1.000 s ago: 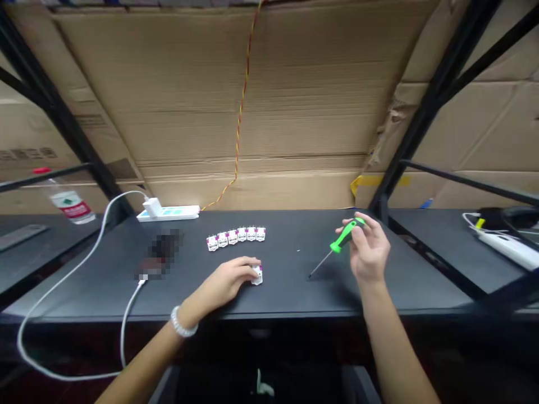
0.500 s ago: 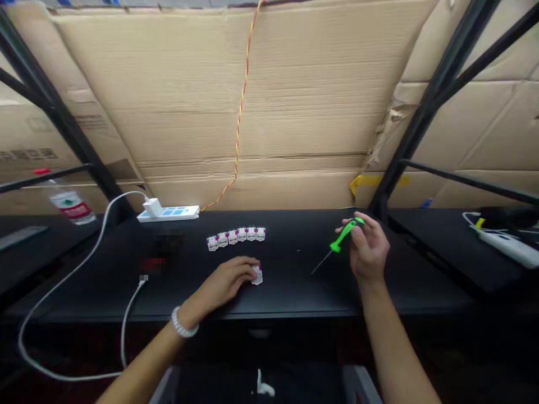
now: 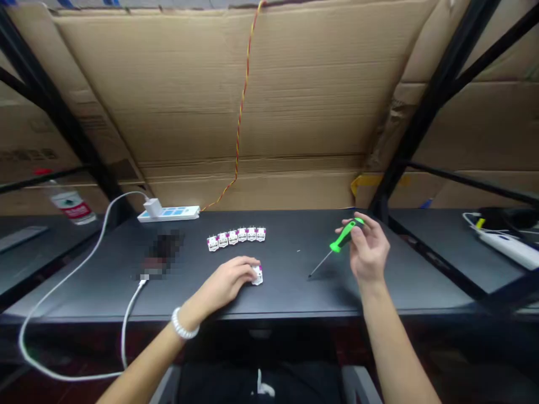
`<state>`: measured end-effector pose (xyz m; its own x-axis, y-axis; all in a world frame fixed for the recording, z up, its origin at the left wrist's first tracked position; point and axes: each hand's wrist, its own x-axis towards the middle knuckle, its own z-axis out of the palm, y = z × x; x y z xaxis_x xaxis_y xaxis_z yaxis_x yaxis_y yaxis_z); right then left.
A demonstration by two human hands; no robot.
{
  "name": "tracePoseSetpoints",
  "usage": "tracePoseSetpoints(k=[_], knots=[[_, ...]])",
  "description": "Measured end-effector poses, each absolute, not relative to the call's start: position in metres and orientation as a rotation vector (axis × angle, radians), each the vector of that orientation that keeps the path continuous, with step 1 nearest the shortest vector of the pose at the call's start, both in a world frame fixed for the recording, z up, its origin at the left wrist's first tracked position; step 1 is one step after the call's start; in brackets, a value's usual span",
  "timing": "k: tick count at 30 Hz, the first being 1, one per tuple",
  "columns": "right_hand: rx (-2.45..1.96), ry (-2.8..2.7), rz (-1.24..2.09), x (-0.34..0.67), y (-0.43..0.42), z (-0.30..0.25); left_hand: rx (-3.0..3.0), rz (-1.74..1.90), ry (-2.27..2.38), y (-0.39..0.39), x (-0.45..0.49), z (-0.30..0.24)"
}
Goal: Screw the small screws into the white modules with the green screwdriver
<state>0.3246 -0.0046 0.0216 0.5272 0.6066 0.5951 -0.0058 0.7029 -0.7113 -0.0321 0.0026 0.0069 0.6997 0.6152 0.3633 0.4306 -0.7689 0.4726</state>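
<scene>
My left hand point(image 3: 229, 280) rests on the black table point(image 3: 295, 292), its fingers closed around a small white and magenta part point(image 3: 256, 275) near the front edge. My right hand point(image 3: 368, 251) is raised above the table and grips the green handle of a screwdriver point(image 3: 339, 241). The thin shaft slants down to the left, its tip close to the table surface. Behind my left hand lies a row of several similar white and magenta parts point(image 3: 236, 236).
A white power strip point(image 3: 168, 212) with a plugged charger sits at the back left, its white cable point(image 3: 76, 269) looping off the table's front. A blurred dark object point(image 3: 162, 252) lies left of the parts. Black rack posts stand both sides, cardboard behind, a bottle point(image 3: 69, 203) far left.
Almost nothing has moved. The screwdriver has shifted slightly in my right hand, and my left hand stays on the small part.
</scene>
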Motion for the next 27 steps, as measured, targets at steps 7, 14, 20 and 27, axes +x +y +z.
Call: tracePoseSetpoints(k=[7,14,20,27], knots=[[-0.707,-0.953,0.422,0.3245,-0.0049,0.0219,2.562,0.734,0.824,0.0008,-0.0317,0.0085],[-0.719,-0.969,0.402,0.3247,-0.0045,0.0207,2.578,0.732,0.835,0.0005,-0.0324,0.0058],[-0.708,-0.964,0.411,0.3248,-0.0047,0.0214,2.591,0.741,0.848,-0.0023,-0.0316,0.0067],[-0.722,-0.964,0.401,0.3239,-0.0050,0.0211,2.578,0.700,0.862,-0.0055,-0.0304,0.0137]])
